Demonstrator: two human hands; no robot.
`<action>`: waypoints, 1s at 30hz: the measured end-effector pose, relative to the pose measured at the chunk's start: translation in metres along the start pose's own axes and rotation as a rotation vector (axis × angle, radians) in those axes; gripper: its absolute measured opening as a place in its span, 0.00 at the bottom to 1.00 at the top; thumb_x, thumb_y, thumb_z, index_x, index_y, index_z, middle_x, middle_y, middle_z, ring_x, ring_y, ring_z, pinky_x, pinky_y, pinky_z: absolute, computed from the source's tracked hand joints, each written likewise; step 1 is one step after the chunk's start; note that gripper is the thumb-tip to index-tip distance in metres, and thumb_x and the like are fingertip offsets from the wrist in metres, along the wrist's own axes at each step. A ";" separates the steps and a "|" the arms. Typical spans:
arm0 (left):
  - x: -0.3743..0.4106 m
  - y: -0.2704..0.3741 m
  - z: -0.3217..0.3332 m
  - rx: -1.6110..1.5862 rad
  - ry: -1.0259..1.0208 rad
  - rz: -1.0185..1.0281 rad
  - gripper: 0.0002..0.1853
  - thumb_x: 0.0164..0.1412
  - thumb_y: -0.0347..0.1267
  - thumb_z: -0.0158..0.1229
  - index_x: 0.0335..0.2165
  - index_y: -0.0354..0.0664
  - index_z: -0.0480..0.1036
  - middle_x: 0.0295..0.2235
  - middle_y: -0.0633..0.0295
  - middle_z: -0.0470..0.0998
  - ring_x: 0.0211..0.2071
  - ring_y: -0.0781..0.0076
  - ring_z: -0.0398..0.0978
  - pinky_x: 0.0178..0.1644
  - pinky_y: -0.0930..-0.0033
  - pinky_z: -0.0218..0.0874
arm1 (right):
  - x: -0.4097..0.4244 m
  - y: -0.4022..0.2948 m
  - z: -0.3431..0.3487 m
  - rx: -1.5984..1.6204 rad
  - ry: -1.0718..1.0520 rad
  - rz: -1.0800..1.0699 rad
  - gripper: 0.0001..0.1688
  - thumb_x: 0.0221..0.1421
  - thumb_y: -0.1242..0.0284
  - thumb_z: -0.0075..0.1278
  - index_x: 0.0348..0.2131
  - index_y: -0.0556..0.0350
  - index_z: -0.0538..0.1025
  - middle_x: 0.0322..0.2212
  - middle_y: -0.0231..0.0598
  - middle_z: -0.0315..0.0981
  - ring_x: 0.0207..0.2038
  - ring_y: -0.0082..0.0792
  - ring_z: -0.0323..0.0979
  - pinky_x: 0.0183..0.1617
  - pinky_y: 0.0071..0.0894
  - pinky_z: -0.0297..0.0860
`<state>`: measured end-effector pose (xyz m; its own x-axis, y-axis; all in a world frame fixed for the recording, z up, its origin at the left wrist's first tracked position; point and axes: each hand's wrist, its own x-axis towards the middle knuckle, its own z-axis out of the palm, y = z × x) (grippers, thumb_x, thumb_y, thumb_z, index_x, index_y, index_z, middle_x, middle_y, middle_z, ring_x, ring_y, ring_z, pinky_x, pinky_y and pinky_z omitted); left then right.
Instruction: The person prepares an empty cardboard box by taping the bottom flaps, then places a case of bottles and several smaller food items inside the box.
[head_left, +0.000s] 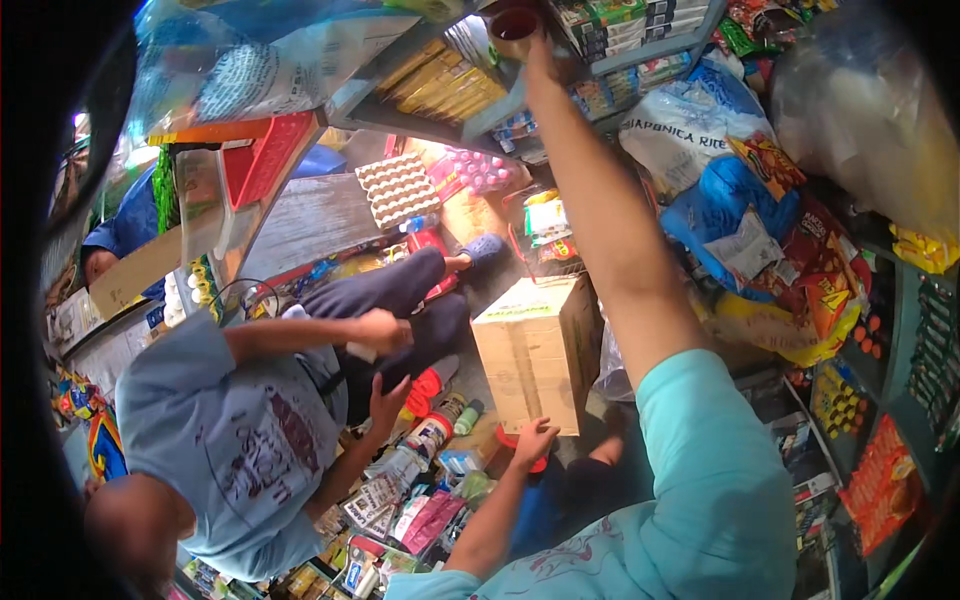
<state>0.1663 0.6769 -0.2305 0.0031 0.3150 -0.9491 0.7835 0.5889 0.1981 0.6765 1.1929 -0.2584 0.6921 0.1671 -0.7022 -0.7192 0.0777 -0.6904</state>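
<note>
My right hand (537, 54) reaches far up at the top of the view, where its fingers meet the side of a round brown cup (514, 25) with a dark inside; much of the grip is blurred. My left hand (535, 442) rests its fingers on the lower edge of a taped cardboard box (519, 360) and is not closed around it. The box stands on the floor between my arms and bears printing. Beyond its far end is a wire basket (551, 266) with packets. A red round object (536, 463) shows partly beneath my left hand.
A person in a grey-blue shirt (247, 442) is at the left, both hands raised near the box. Another person (120, 232) is behind a counter. Egg trays (397, 190), jars (431, 435) and packets lie around. Shelves (660, 37) and a rice sack (690, 127) stand at the upper right.
</note>
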 end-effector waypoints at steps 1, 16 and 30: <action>-0.003 0.000 0.002 -0.065 -0.025 -0.030 0.34 0.58 0.39 0.67 0.57 0.30 0.68 0.43 0.50 0.81 0.39 0.69 0.78 0.42 0.69 0.69 | -0.001 0.007 -0.002 -0.027 0.003 0.001 0.45 0.54 0.50 0.57 0.57 0.69 0.67 0.57 0.67 0.65 0.58 0.58 0.69 0.61 0.46 0.67; -0.011 -0.021 0.023 -0.264 -0.096 -0.164 0.24 0.65 0.35 0.61 0.56 0.40 0.70 0.42 0.62 0.80 0.37 0.78 0.78 0.35 0.75 0.67 | 0.017 0.036 0.000 -0.734 -0.394 -1.024 0.24 0.55 0.69 0.48 0.52 0.52 0.77 0.46 0.60 0.76 0.48 0.62 0.74 0.52 0.55 0.70; -0.012 -0.038 0.045 -0.331 -0.077 -0.110 0.22 0.63 0.38 0.63 0.53 0.41 0.73 0.39 0.65 0.80 0.36 0.78 0.77 0.36 0.72 0.67 | 0.016 0.020 -0.040 -1.239 -0.596 -0.821 0.23 0.64 0.58 0.43 0.48 0.47 0.81 0.41 0.54 0.80 0.47 0.59 0.76 0.54 0.50 0.69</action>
<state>0.1645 0.6178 -0.2377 -0.0131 0.1869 -0.9823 0.5379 0.8295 0.1506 0.6756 1.1576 -0.2901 0.5139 0.8484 -0.1272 0.5142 -0.4233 -0.7460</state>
